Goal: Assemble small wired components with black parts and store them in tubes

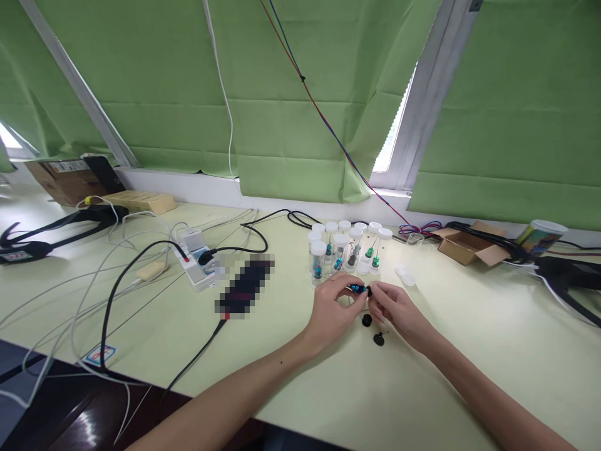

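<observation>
My left hand (332,308) pinches a small shiny blue-and-black part (357,289) between thumb and fingers. Its exact kind is too small to make out. Touching its right end is a small black piece (369,291), pinched in the fingertips of my right hand (398,311). Below the hands, two small black round parts lie on the table: a thick knob-like one (367,321) and a flatter disc (379,339). Just behind the hands stands a cluster of clear, white-capped vials (318,262), several with blue or green pieces on thin stems inside.
A clear lid-like piece (406,275) lies right of the vials. Farther right are an open cardboard box (462,245) and a printed can (539,238). To the left are a blurred-out dark device (246,285), a power strip (195,266) and tangled cables. Green curtains (300,113) hang behind.
</observation>
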A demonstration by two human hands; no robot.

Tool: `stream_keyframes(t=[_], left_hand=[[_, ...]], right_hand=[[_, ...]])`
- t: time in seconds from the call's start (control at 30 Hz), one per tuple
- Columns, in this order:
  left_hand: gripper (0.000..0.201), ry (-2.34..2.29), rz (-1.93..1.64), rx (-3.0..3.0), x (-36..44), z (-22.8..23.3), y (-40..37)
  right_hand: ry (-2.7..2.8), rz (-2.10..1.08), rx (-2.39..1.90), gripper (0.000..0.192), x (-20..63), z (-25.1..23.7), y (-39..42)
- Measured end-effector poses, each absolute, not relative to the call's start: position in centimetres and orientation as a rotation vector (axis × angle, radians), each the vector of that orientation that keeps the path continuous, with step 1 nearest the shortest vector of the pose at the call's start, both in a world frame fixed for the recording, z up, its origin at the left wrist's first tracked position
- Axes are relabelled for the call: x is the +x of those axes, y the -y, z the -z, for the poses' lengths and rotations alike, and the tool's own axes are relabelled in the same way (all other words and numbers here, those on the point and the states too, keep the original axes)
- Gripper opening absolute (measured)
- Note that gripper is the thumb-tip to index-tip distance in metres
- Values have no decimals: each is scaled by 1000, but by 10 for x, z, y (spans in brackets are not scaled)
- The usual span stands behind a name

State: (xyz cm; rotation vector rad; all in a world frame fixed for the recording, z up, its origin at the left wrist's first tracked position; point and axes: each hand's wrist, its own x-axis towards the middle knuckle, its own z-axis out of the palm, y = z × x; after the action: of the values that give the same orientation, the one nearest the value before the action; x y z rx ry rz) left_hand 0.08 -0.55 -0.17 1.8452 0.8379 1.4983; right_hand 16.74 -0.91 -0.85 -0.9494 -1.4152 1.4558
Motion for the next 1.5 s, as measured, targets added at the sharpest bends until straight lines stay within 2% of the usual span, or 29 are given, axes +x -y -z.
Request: stream_keyframes(t=[0.2,0.67,0.87,1.0,1.3,1.5], left_hand=[[10,-848,-1500,1855,0,1,6],[11,-812,-1477,1834,0,0,7],[12,-830,-1490,1851,0,0,7],[12,-826,-1482,1855,0,-1,8],[12,-796,-1438,1847,1,-1,8],[12,-797,-1450,1852,1,0,8]], right_hand=[[1412,-1460,-915,29,169,9,8],[1420,-1456,-928,45,167,10,9],[1421,-1469,-911,30,169,10,9],[1434,-1467,-879,26,170,12,8],[1415,-1484,-876,42,169,10,9],[1415,-1474,-891,43,168,14,7]])
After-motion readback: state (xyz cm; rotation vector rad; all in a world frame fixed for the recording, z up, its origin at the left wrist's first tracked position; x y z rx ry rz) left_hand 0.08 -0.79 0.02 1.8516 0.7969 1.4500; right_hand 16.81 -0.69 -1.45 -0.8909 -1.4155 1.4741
